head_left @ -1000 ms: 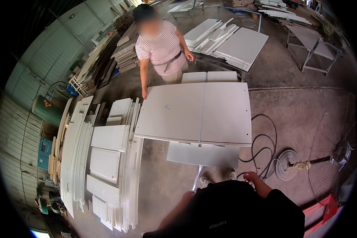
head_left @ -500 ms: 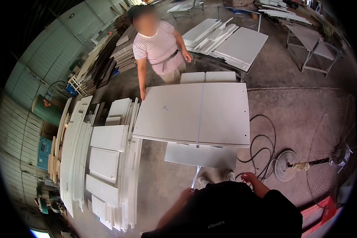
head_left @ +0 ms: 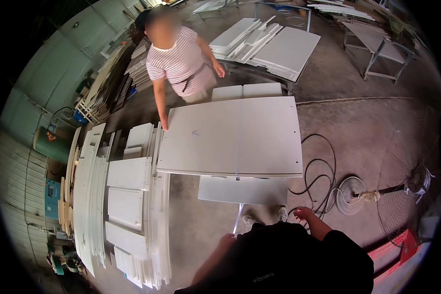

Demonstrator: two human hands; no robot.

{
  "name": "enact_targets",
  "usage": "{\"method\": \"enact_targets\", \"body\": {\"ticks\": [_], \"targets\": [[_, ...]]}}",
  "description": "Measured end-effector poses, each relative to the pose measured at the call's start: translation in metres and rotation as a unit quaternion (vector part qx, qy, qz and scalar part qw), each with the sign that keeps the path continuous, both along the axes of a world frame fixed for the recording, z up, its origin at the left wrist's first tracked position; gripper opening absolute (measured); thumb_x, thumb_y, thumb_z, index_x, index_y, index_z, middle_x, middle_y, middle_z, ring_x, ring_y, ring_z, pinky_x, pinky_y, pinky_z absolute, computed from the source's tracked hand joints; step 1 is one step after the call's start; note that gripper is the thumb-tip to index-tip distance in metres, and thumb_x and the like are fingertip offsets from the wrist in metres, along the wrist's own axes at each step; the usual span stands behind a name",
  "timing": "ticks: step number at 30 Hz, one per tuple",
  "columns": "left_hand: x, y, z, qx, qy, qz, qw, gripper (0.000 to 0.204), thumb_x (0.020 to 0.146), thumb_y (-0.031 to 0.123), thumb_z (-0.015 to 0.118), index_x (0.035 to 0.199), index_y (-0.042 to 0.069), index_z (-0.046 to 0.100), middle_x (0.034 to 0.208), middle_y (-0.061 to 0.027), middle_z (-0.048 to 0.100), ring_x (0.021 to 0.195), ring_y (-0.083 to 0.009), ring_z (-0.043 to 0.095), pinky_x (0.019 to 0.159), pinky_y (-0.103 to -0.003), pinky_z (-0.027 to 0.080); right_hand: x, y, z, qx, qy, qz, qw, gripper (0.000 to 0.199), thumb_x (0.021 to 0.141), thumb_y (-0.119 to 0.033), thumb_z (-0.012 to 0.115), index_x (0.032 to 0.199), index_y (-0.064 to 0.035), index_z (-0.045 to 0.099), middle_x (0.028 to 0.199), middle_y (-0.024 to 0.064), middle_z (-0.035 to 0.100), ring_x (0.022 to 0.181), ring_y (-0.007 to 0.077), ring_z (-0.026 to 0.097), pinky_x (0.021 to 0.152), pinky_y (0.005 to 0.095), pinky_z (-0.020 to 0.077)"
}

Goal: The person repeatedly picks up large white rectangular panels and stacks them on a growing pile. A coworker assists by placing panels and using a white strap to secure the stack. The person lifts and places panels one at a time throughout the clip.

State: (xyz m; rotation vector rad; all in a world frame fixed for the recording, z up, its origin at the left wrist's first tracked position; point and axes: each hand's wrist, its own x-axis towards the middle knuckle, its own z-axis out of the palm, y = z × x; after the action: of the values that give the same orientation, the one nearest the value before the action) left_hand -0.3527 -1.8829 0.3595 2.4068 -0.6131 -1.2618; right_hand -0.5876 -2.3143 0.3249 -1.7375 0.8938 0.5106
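Left hand (head_left: 227, 238) grips the near end of a thin metal strip (head_left: 238, 219), which runs toward the large white panel (head_left: 232, 137) ahead; right hand (head_left: 303, 212) hangs loosely curled, holding nothing, beside it.

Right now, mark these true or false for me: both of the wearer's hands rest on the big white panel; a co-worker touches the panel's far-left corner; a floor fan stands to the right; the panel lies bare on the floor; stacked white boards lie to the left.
1. Both hands rest on the large white panel. False: the left hand and right hand hang low by the body, clear of it.
2. The co-worker's hand touches the panel's far-left corner. True.
3. A floor fan stands to the right. True.
4. The panel lies on the floor. False: it sits raised, above a lower white board.
5. Stacked white boards lie to the left. True.
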Motion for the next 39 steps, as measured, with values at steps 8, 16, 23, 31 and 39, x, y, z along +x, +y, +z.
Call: {"method": "enact_targets", "body": {"ticks": [8, 16, 23, 31, 39], "targets": [[0.005, -0.020, 0.005, -0.037, -0.014, 0.030, 0.999, 0.045, 0.077, 0.040, 0.061, 0.102, 0.004, 0.064, 0.095, -0.0213, 0.064, 0.094, -0.0337, 0.061, 0.083, -0.040, 0.047, 0.001, 0.003, 0.010, 0.049, -0.002, -0.085, 0.995, 0.026, 0.075, -0.029, 0.055, 0.080, -0.0072, 0.066, 0.074, 0.0067, 0.067, 0.067, 0.0179, 0.066, 0.063, 0.0325, 0.0510], [0.006, -0.016, 0.003, -0.069, 0.006, 0.036, 0.997, 0.046, 0.075, 0.040, 0.063, 0.102, 0.003, 0.063, 0.093, -0.0189, 0.065, 0.090, -0.0330, 0.062, 0.080, -0.039, 0.049, -0.019, 0.014, -0.002, 0.058, 0.002, -0.059, 0.997, 0.019, 0.074, -0.027, 0.058, 0.081, -0.0112, 0.066, 0.073, 0.0040, 0.065, 0.062, 0.0141, 0.063, 0.055, 0.0312, 0.0490], [0.014, -0.003, 0.022, -0.043, -0.008, 0.039, 0.998, 0.039, 0.075, 0.027, 0.060, 0.106, 0.004, 0.060, 0.084, -0.0139, 0.067, 0.078, -0.0248, 0.065, 0.073, -0.034, 0.051, -0.013, 0.017, 0.016, 0.026, 0.012, -0.094, 0.995, 0.023, 0.076, -0.026, 0.059, 0.088, -0.0065, 0.064, 0.078, 0.0060, 0.064, 0.065, 0.0148, 0.063, 0.058, 0.0296, 0.0500], [0.022, 0.004, 0.005, -0.073, -0.054, -0.003, 0.996, 0.038, 0.077, 0.028, 0.059, 0.107, 0.005, 0.058, 0.078, -0.0112, 0.066, 0.072, -0.0210, 0.064, 0.069, -0.031, 0.051, -0.003, 0.017, 0.011, 0.041, -0.010, -0.123, 0.991, 0.026, 0.077, -0.025, 0.060, 0.092, -0.0043, 0.065, 0.081, 0.0057, 0.066, 0.067, 0.0154, 0.063, 0.061, 0.0298, 0.0501], [0.018, -0.015, 0.012, -0.072, 0.018, 0.051, 0.996, 0.040, 0.076, 0.030, 0.063, 0.107, 0.006, 0.059, 0.085, -0.0138, 0.066, 0.077, -0.0227, 0.065, 0.071, -0.033, 0.051, -0.001, 0.015, 0.015, 0.069, -0.007, -0.135, 0.988, 0.027, 0.077, -0.026, 0.061, 0.092, -0.0037, 0.064, 0.080, 0.0052, 0.066, 0.067, 0.0156, 0.063, 0.061, 0.0304, 0.0496]]}}
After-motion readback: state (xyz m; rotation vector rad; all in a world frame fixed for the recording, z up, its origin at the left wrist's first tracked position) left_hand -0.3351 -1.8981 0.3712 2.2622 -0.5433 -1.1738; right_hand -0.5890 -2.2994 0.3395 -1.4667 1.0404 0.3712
